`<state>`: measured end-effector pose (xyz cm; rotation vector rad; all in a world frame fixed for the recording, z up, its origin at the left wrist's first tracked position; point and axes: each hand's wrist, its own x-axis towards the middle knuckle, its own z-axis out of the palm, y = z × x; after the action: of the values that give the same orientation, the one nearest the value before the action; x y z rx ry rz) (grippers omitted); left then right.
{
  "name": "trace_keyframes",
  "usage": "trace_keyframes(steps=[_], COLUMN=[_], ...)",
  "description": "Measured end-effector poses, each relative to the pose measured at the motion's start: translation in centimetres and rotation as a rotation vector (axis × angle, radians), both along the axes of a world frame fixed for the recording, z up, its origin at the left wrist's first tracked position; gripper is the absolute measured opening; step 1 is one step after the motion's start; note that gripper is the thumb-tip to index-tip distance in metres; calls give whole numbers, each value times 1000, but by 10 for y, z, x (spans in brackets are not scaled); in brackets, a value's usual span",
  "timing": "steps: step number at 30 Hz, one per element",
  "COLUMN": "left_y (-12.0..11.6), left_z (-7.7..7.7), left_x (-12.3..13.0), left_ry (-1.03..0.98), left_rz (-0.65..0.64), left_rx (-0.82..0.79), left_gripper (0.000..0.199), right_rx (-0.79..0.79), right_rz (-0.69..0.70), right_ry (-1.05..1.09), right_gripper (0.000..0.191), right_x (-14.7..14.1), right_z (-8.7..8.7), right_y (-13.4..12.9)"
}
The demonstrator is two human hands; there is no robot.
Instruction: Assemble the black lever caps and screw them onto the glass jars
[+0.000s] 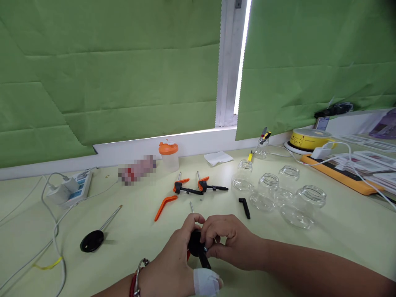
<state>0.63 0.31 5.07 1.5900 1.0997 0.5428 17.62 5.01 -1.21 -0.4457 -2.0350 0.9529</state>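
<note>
My left hand [179,262], its thumb wrapped in a white bandage, is closed around a black part [195,244] with a round head and a handle-like arm pointing toward me. A bit of red or orange shows under it. My right hand [224,241] pinches a small shiny metal piece, perhaps a screw or nut, against the side of that part; the fingers partly hide it. A thin metal rod [192,207] sticks out beyond my hands. Ahead lie two black-and-orange assemblies [187,189] with metal rods, and a loose orange lever [165,207]. A short black bent piece [244,208] rests to the right.
Several clear glass jars [305,206] stand at right, with yellow-handled tools [264,137] behind. A black disc with a metal stem [92,241] lies left, near white cables and a power strip [82,189]. An orange-lidded cup [169,156] and white paper [218,158] are at back.
</note>
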Motion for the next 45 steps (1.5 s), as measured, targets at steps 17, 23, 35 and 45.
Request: trace_keyframes(steps=[17, 23, 35, 45], left_y=[0, -2, -4, -3], left_z=[-4, -3, -17, -36], left_x=[1, 3, -6, -8], left_ry=[83, 164, 344, 481], left_rz=[-7, 20, 127, 154], left_rx=[80, 135, 360, 808], left_gripper=[65, 70, 95, 95], right_rx=[-6, 15, -242, -738], right_rz=[22, 17, -96, 200], right_ry=[55, 39, -52, -113], right_gripper=[20, 20, 9, 35], right_x=[0, 1, 0, -1], right_z=[4, 2, 2, -8], right_y=[1, 1, 2, 4])
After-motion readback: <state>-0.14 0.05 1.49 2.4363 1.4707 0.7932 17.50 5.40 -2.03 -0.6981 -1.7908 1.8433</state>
